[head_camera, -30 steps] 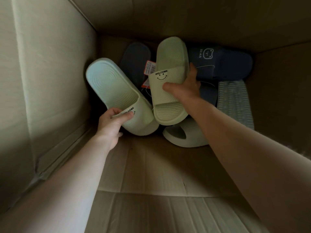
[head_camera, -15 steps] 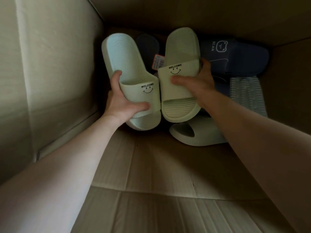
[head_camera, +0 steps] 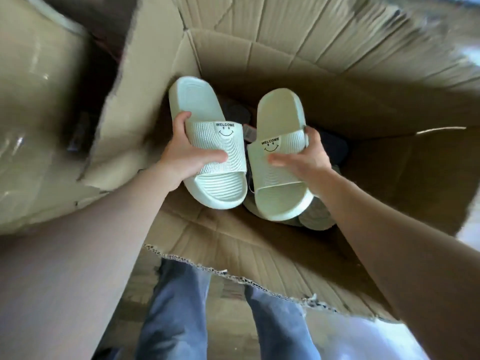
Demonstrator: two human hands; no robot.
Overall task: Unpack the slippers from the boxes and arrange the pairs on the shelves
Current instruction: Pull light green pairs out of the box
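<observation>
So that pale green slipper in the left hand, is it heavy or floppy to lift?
Probably light: the left hand holds the pale green slipper up by a grip at its strap alone. Likely fairly stiff: its thick sole looks straight, neither end sagging. The ribbed strap and grooved footbed should keep it from slipping.

I note two matt, pale green foam-like slippers (head_camera: 207, 141), straps finely ribbed, footbeds ridged. The box (head_camera: 337, 81) is matt brown corrugated cardboard, edges torn rough. The trousers (head_camera: 176, 307) appear to be blue denim cloth.
</observation>
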